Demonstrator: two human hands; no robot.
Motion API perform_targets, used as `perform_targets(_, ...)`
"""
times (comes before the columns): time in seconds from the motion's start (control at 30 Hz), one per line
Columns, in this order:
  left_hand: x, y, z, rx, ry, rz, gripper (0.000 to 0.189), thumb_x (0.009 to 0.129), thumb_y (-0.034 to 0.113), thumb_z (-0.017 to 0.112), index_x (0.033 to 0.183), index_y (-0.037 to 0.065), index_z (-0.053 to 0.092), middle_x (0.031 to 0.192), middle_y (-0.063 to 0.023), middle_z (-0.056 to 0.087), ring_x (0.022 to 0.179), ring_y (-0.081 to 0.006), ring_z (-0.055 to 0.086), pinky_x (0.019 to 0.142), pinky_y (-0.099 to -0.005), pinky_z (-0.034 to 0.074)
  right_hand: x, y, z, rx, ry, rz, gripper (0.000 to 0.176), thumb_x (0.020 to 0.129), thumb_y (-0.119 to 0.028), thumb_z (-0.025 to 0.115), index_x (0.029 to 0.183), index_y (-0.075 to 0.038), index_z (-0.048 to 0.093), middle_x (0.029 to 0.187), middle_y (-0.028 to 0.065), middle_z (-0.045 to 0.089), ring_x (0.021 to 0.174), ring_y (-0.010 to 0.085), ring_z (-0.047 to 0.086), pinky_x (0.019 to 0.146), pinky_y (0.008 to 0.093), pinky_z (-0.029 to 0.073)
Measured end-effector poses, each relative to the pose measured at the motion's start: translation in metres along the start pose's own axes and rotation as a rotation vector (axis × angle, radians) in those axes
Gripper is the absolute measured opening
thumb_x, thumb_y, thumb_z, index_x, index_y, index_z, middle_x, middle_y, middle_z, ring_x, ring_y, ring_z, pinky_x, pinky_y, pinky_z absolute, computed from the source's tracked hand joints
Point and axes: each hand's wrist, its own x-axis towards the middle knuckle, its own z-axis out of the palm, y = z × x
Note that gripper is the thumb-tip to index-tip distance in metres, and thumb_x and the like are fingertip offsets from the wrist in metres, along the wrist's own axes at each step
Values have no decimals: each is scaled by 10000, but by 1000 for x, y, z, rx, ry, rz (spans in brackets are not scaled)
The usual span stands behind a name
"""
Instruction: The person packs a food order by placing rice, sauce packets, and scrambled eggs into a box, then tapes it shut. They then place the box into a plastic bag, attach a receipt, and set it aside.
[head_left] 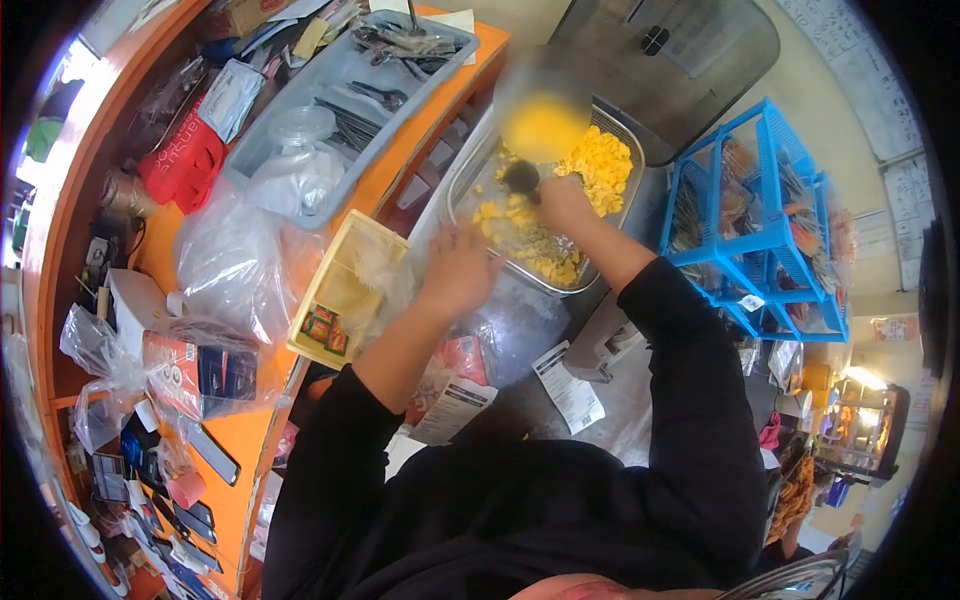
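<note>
A metal tray (628, 208) with a rim holds yellow, crumbly food that looks like scrambled egg (600, 165), heaped at its far right and spread thinner elsewhere. My right hand (568, 205) reaches over the tray, its fingers closed round a utensil with a dark, rounded part (522, 178). A round blurred patch with yellow in it covers the area just beyond, so I cannot tell the utensil's kind. My left hand (460, 265) lies at the tray's near left rim, fingers stretched out. Beside that hand stands a pale yellow divided box (345, 280) with small red-and-green packets.
On the orange counter at left sit a grey cutlery bin (245, 150), a clear plastic bag (235, 260) and a phone (214, 454). A blue basket rack (715, 240) stands at right. Printed slips (568, 388) lie on the metal surface nearer me.
</note>
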Motion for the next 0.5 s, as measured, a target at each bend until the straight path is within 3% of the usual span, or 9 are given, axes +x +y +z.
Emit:
perform_targets(0.2, 8, -4, 7, -50, 111, 16, 566, 898, 326, 536, 1290, -71, 441, 1460, -312, 186, 1346, -491, 185, 1100, -528, 180, 4, -5, -13, 245, 280, 122, 183, 833, -160, 546, 880, -18, 652, 890, 201, 658, 858, 362, 648, 759, 432, 524)
perform_targets(0.3, 8, -8, 12, -67, 132, 24, 555, 879, 300, 571, 1275, -72, 455, 1460, -311, 188, 1345, -494, 185, 1101, -525, 179, 25, 4, -32, 226, 508, 159, 155, 819, -103, 526, 873, 5, 623, 857, 222, 649, 801, 362, 648, 712, 448, 518)
perform_targets(0.4, 7, -7, 8, -69, 111, 29, 550, 863, 274, 598, 1265, -75, 461, 1461, -305, 190, 1343, -499, 182, 1102, -524, 179, 54, 10, -36, -3, 420, 158, 151, 818, -61, 507, 871, -12, 640, 842, 187, 663, 768, 322, 664, 666, 433, 529)
perform_targets(0.5, 11, -7, 6, -107, 123, 18, 528, 850, 233, 616, 1251, -78, 470, 1463, -293, 194, 1342, -503, 176, 1104, -524, 175, 72, -3, -30, -196, 448, 17, 148, 800, -90, 539, 791, -53, 682, 831, 134, 685, 727, 284, 679, 608, 380, 542)
